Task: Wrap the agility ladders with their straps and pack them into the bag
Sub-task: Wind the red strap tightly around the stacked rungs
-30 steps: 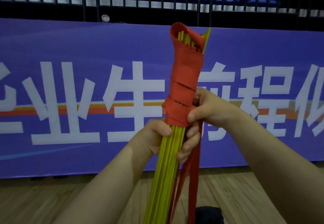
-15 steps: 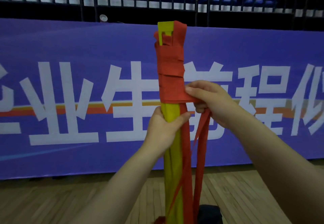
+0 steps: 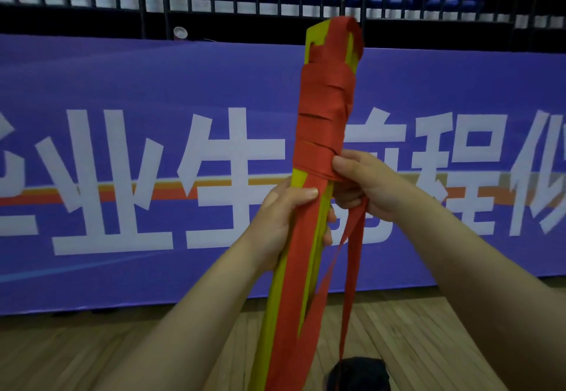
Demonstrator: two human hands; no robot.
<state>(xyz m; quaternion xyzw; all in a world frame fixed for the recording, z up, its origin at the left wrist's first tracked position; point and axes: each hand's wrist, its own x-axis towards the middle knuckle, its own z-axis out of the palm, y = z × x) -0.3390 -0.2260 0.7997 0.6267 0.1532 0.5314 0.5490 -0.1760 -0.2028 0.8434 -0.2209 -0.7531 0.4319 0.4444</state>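
Observation:
A bundle of yellow agility-ladder rungs [image 3: 277, 292] stands upright in front of me. Its upper half is wound with red strap [image 3: 324, 121]. My left hand [image 3: 284, 219] grips the bundle just under the wound part, thumb across a red strap that runs down the front. My right hand [image 3: 364, 182] pinches the strap at the lowest turn on the bundle's right side. Loose red strap ends [image 3: 352, 256] hang from that hand toward the floor. A dark object, possibly the bag [image 3: 358, 374], lies on the floor at the bottom edge.
A purple banner [image 3: 122, 161] with large white characters stands close behind the bundle. Wooden floor [image 3: 92, 354] runs below it. Black railing and blue seats fill the top.
The bundle has turned in my hands and the strap has gone round it lower down. My right hand has moved from behind the bundle to its right side.

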